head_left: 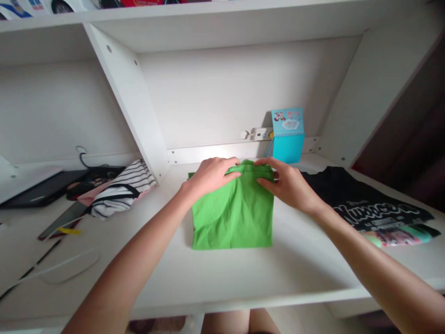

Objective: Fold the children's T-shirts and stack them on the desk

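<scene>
A green T-shirt point(239, 213), folded into a rough rectangle, lies on the white desk in front of me. A band like a neckline runs along its far edge. My left hand point(218, 173) pinches that edge left of the middle, thumb on the near side and fingers behind. On the right part of the same edge, my right hand point(285, 181) grips the cloth between thumb and fingers. The fingertips of both hands are partly hidden by the fabric.
A folded black printed T-shirt point(368, 197) lies on the right. Behind stand a blue desk calendar point(288, 134) and a power strip point(261, 134). A striped cloth point(121, 190), phone point(64, 221), cables and a black laptop point(41, 188) lie left, beyond an upright panel point(127, 90).
</scene>
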`<act>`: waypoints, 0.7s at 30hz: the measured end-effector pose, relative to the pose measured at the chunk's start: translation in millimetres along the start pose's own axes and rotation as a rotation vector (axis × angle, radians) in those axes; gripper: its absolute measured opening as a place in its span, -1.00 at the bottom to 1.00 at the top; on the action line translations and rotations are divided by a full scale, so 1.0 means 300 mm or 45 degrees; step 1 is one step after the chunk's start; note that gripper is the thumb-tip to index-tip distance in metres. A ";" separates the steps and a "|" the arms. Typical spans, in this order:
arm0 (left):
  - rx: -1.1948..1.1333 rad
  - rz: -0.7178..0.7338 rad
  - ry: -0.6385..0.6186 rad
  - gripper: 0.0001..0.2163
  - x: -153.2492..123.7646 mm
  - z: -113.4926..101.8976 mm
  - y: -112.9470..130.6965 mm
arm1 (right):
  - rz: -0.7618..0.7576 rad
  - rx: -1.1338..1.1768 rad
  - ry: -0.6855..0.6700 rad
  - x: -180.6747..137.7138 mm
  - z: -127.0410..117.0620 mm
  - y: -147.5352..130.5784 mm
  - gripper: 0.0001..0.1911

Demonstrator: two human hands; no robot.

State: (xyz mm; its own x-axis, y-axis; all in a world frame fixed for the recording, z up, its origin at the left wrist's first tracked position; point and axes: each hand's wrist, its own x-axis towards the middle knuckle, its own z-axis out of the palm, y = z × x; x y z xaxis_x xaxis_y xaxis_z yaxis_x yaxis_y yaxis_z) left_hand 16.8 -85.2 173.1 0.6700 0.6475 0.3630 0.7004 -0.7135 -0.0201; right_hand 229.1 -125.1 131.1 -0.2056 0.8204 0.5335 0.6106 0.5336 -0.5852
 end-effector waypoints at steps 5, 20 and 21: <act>-0.223 -0.111 -0.483 -0.71 -0.043 0.196 -0.116 | 0.057 -0.551 -0.334 -0.009 0.070 0.169 -0.70; -0.356 0.120 -0.182 -0.85 -0.323 0.005 0.059 | -0.267 -0.367 -0.425 -0.226 -0.008 0.033 -0.66; -0.405 0.157 -0.202 -0.86 -0.348 -0.026 0.104 | -0.269 -0.354 -0.412 -0.240 -0.019 0.019 -0.56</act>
State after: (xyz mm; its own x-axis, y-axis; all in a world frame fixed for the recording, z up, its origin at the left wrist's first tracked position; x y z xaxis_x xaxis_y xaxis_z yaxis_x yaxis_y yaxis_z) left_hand -33.1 -177.1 141.9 0.7918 0.5672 0.2267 0.5175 -0.8200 0.2445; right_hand 251.7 -182.3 92.7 -0.5480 0.7452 0.3800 0.7021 0.6567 -0.2752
